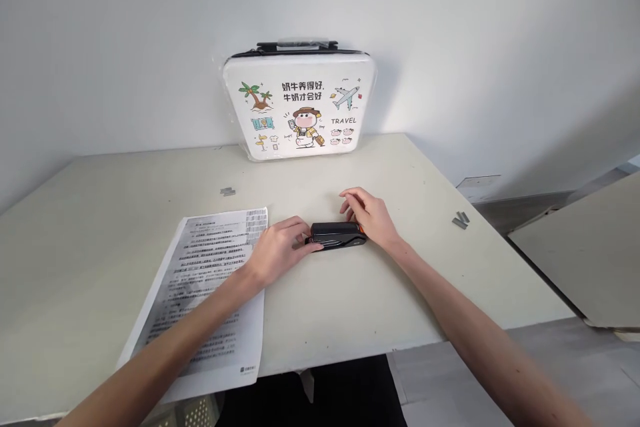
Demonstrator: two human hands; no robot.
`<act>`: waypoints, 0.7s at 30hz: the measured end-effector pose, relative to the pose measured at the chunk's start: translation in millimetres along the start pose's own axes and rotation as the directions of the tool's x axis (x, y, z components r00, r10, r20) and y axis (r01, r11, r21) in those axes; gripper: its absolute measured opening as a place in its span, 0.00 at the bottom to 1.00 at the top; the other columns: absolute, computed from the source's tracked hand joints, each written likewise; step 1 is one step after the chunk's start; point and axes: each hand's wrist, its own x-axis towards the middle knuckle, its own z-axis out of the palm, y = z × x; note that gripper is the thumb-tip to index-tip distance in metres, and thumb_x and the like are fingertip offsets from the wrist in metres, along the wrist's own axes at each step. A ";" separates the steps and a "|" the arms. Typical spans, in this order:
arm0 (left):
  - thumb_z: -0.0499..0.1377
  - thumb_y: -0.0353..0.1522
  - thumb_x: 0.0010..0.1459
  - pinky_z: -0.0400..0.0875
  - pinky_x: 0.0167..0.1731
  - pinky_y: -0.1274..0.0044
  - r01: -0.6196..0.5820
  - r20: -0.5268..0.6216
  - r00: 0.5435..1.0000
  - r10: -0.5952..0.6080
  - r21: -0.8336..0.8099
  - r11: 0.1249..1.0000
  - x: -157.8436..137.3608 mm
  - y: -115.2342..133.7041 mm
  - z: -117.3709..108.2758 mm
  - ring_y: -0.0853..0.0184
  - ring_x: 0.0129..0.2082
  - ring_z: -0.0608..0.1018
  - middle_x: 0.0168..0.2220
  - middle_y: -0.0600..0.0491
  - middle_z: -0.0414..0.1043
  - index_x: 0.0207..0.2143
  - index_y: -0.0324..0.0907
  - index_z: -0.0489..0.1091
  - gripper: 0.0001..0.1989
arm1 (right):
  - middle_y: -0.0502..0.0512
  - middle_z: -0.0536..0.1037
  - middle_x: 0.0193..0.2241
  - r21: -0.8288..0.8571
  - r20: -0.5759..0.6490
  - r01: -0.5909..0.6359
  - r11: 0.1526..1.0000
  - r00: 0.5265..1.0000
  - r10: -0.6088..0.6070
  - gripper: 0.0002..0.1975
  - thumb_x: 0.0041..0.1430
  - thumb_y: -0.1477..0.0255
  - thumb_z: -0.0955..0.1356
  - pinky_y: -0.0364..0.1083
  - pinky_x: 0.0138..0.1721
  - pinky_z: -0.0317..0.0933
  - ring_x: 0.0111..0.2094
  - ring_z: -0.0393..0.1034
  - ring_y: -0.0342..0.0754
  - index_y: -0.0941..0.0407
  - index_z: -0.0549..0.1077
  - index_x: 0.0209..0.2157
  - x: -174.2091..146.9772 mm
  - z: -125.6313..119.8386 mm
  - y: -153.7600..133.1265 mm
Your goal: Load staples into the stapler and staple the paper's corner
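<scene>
A black stapler (337,235) lies lengthwise across the table between both hands, with a bit of orange at its right end. My left hand (280,247) is closed on the stapler's left end, thumb along the near side and fingers behind. At the opposite end, my right hand (373,219) holds the stapler beside the orange part, its fingers bent behind the body. Printed sheets of paper (210,320) lie on the left, partly under my left forearm, their lower edge reaching past the table edge.
A white case (305,73) with cartoon prints and a black handle stands upright against the wall. Staple strips (227,191) lie behind the paper, and more staple strips (461,219) sit near the right edge of the table (320,313). Another pale tabletop (590,247) is at the right.
</scene>
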 end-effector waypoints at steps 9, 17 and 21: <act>0.63 0.46 0.67 0.74 0.41 0.71 -0.039 0.009 0.999 0.039 0.039 0.998 -28.0 -22.2 -23.5 0.62 0.40 0.80 0.42 0.50 0.79 0.42 0.46 0.77 0.14 | 0.53 0.78 0.33 0.272 0.020 -0.155 0.950 0.988 0.156 0.21 0.62 0.49 0.71 0.43 0.28 0.67 0.28 0.72 0.44 0.53 0.77 0.39 -1.5 3.5 -2.5; 0.57 0.46 0.68 0.73 0.43 0.70 0.260 -0.203 0.953 -0.223 0.177 0.949 -43.5 -111.0 -94.1 0.61 0.39 0.78 0.44 0.49 0.80 0.55 0.43 0.73 0.21 | 0.53 0.78 0.33 0.289 0.003 -0.197 0.937 0.979 0.205 0.22 0.60 0.47 0.72 0.44 0.29 0.66 0.28 0.71 0.45 0.53 0.79 0.38 -3.7 6.8 -0.4; 0.57 0.42 0.66 0.71 0.44 0.68 0.363 -0.306 0.912 -0.274 0.289 0.886 -35.3 -166.2 -115.6 0.61 0.37 0.76 0.41 0.48 0.77 0.51 0.41 0.76 0.18 | 0.53 0.78 0.33 0.281 0.002 -0.203 0.938 0.978 0.211 0.22 0.59 0.47 0.73 0.44 0.29 0.66 0.29 0.71 0.45 0.53 0.79 0.38 -3.9 7.3 0.6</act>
